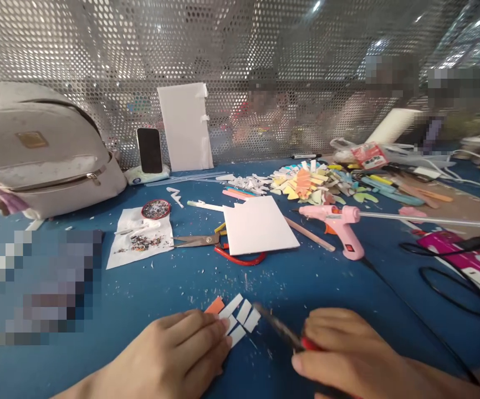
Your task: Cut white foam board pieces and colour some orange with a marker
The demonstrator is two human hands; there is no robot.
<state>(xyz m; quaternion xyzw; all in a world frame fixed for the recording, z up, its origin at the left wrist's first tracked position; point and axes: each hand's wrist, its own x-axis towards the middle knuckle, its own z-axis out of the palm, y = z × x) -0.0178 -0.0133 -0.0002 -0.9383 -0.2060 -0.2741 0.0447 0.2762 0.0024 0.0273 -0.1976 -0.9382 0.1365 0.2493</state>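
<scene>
My left hand (pixel 182 352) presses its closed fingers on several short white strips (pixel 240 324), which look like cut foam board or card, holding them against the blue table. Part of an orange strip (pixel 215 305) pokes out beyond its knuckles. My right hand (pixel 340 352) is wrapped round a red-handled tool with a dark, pointed blade (pixel 279 327), blurred by motion. The blade's tip is close to the right end of the white strips. Beyond my hands, a blank white sheet (pixel 260 227) partly covers red-handled scissors (pixel 196 240).
A pink glue gun (pixel 340 221) with its cord lies right of the sheet, near a magenta power strip (pixel 464 257). Behind is a heap of coloured scraps (pixel 302 183). A backpack (pixel 44 155), a phone (pixel 150 151) and a paper with crumbs (pixel 119 244) are at left.
</scene>
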